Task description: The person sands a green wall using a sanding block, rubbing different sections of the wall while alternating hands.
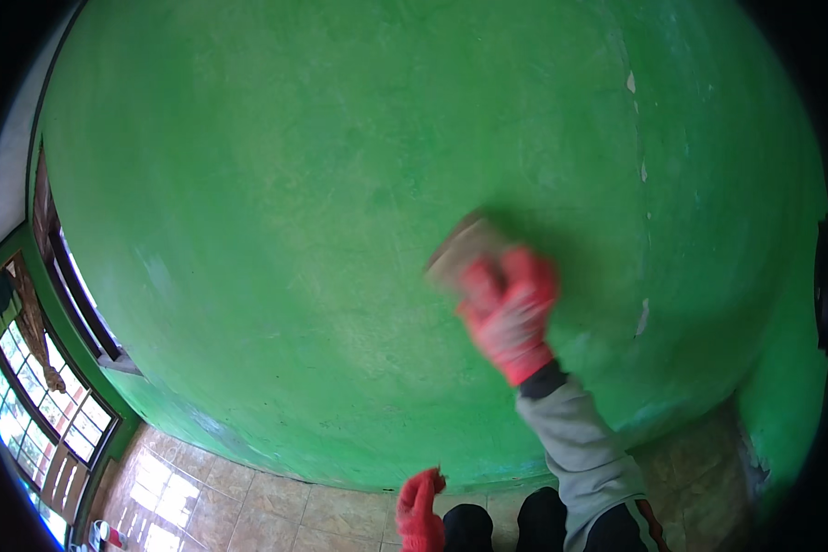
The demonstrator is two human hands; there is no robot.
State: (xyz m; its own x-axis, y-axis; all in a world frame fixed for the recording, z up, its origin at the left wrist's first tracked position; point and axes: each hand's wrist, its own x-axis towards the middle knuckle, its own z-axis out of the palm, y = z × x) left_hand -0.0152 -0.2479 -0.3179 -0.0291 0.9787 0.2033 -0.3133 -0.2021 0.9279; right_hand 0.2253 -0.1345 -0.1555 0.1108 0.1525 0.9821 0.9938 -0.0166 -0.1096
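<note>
A painted green wall fills most of the view. My right hand, in a red and whitish work glove, grips a tan block against the wall. Motion blurs the block, and I cannot tell whether it is a sanding block or a sponge. Low in the picture, my left hand wears a red glove and hangs in front of the wall's foot with its fingers curled. A small dark ragged bit shows at its fingertips; whether that is torn glove or something held is unclear.
Flaked paint and a vertical crack mark the wall on the right. Tiled floor runs along its base. At left are a window opening, a barred window with a knotted curtain, and a red-and-white container.
</note>
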